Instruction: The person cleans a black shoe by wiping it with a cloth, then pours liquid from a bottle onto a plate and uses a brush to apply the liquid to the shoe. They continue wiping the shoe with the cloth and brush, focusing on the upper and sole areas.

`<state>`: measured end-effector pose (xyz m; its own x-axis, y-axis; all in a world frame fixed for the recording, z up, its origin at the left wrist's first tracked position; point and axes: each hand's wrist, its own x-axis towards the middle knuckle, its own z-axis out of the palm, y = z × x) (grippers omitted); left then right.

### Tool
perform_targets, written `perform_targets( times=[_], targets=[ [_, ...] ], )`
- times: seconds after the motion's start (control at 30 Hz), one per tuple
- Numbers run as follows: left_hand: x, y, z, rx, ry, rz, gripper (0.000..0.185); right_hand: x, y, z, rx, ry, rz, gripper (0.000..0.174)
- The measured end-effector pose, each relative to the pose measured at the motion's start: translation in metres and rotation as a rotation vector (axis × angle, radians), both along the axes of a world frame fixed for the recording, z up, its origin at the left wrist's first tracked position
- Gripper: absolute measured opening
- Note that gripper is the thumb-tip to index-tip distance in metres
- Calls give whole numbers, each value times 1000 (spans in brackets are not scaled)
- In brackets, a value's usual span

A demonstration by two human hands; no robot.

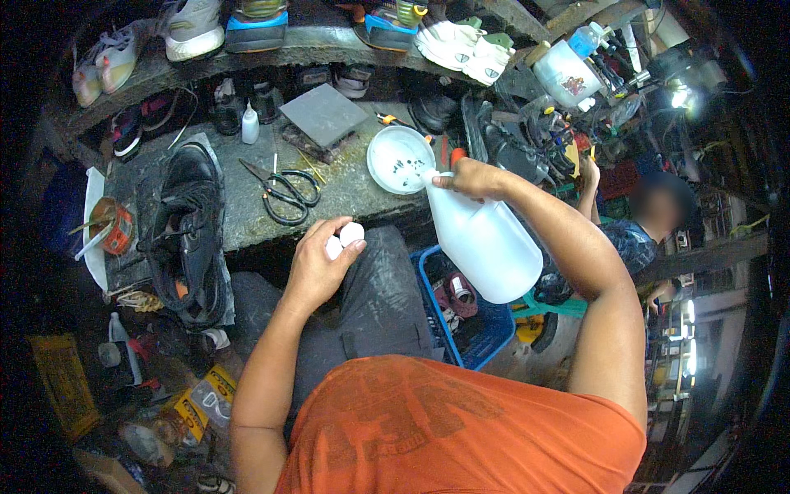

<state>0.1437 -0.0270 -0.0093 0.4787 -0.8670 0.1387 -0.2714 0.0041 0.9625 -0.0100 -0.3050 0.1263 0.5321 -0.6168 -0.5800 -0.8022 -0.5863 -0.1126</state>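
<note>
My right hand (484,179) grips a large translucent white plastic jug (487,250) near its neck. The jug is tilted, its mouth at the right rim of a round white plastic bowl (384,153). Small dark bits lie in the bowl; whether liquid is flowing cannot be seen. Two small white round pieces (352,233), which look like bottle caps, are held in my left hand (315,265) above my lap. Black-handled scissors (287,191) rest on the worn bench (247,213) beyond that hand. At the left stands a pair of black shoes (188,228).
Behind the scissors are a small white squeeze bottle (250,125) and a grey square plate (324,114). An orange can (116,228) holds sticks at far left. Below the jug, a blue plastic basket (453,333) contains shoes. Another person (636,241) sits at the right.
</note>
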Motion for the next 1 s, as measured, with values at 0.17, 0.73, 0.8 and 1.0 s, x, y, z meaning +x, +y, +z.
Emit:
perform_targets(
  times=[0.17,0.73,0.8,1.0],
  targets=[
    [-4,-1,1,-21,12,-20,42,-1,-6,-3,19,87,-15,53],
    [-10,-1,7,32,2,-79,45,-1,-20,-17,17,98,-55,61],
    [-11,-1,8,81,52,-100,45,-3,-23,-19,38,74,-53,61],
    [-15,-6,8,103,91,-62,46,-3,-23,-21,6,63,-12,63]
  ],
)
